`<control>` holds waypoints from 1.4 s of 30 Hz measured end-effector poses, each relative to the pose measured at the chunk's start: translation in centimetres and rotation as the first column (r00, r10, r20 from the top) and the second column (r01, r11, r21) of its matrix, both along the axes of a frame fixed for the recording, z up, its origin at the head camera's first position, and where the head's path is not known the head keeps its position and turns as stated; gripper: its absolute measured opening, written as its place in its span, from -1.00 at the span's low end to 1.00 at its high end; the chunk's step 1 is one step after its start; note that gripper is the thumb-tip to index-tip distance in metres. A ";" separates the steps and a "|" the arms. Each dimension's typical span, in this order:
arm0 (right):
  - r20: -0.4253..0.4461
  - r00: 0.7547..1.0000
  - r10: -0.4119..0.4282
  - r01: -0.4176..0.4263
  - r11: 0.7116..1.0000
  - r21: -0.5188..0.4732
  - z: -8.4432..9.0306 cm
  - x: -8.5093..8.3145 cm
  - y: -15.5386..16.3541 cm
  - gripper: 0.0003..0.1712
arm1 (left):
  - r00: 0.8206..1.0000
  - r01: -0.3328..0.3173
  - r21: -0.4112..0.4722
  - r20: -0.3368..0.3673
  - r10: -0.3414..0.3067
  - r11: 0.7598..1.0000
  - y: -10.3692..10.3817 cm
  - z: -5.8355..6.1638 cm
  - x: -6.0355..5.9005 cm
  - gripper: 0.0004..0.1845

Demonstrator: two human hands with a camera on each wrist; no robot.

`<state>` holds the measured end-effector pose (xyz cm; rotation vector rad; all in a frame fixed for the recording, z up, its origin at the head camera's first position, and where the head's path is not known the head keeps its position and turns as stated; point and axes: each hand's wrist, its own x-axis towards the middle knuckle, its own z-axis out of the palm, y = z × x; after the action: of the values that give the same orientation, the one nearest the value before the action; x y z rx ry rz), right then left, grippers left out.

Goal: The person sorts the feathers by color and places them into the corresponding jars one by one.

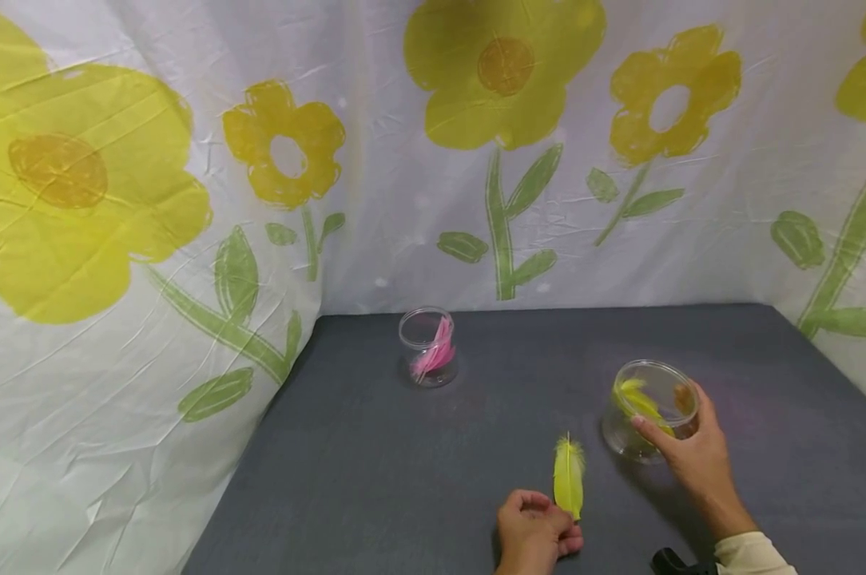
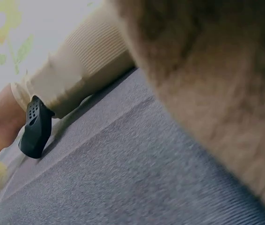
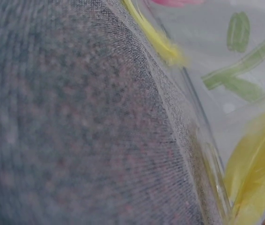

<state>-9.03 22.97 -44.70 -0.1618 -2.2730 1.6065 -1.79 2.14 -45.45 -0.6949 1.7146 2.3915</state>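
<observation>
Between thumb and fingers my left hand [image 1: 537, 529] pinches the lower end of a yellow feather [image 1: 568, 479], whose tip points away from me. To its right, my right hand [image 1: 702, 463] grips a clear round jar [image 1: 630, 443] around its right side, thumb toward the front. Inside that jar lie yellow feathers [image 1: 641, 399]; I cannot tell how many. The right wrist view shows a yellow feather [image 3: 254, 173] large behind the clear wall, and the other yellow feather [image 3: 158, 40] at the top. In the left wrist view the right hand [image 2: 1, 119] shows at the left edge.
Toward the back of the dark grey table [image 1: 375, 479] stands a second clear jar [image 1: 415, 355] holding pink feathers [image 1: 436, 351]. Behind the table hangs a white cloth [image 1: 390, 200] printed with yellow flowers. A black device [image 2: 36, 129] sits on the right wrist by the cream sleeve [image 2: 57, 86].
</observation>
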 end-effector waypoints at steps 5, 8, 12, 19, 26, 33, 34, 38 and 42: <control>-0.016 1.000 0.014 -0.014 1.000 0.002 0.2 0.0 0.0 0.09 | 1.000 0.001 -0.020 0.025 0.000 1.000 0.1 0.0 0.1 -0.61; -0.015 1.000 0.016 -0.017 1.000 -0.002 0.1 0.1 0.0 0.08 | 1.000 0.004 -0.031 0.024 -0.003 1.000 0.3 -0.1 -0.1 -0.59; -0.011 1.000 0.015 -0.016 1.000 -0.018 0.0 0.2 -0.1 0.09 | 0.999 -0.006 -0.024 0.034 0.007 1.000 0.6 -0.2 -0.5 -0.54; 0.005 1.000 0.000 0.000 1.000 -0.020 0.0 0.2 -0.2 0.09 | 0.999 -0.003 0.021 0.038 0.002 1.000 1.2 -0.2 -1.2 -0.54; -0.022 1.000 0.001 -0.002 1.000 -0.030 0.1 0.0 -0.2 0.08 | 0.998 -0.007 0.012 0.061 0.006 1.000 1.5 -0.1 -1.5 -0.60; -0.018 1.000 0.007 -0.007 0.999 -0.034 0.0 0.2 -0.3 0.08 | 0.994 0.107 0.050 0.020 -0.108 0.993 1.1 0.3 -2.1 -0.71; -0.014 1.000 0.009 -0.010 1.000 -0.026 0.0 0.2 -0.3 0.08 | 0.992 0.124 0.056 0.000 -0.124 0.991 0.9 0.5 -2.3 -0.72; 0.005 1.000 0.013 -0.013 1.000 0.005 0.2 0.4 -0.3 0.10 | 0.986 0.151 0.068 -0.082 -0.146 0.986 -0.4 1.6 -3.6 -0.74; 0.008 1.000 0.015 -0.015 1.000 0.006 0.3 0.3 -0.2 0.10 | 0.976 0.162 0.065 -0.160 -0.150 0.985 -2.0 2.7 -6.0 -0.81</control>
<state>-8.72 22.77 -44.43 -0.1501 -2.2901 1.6088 -7.84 0.15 -42.72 -0.3567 1.6512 2.4428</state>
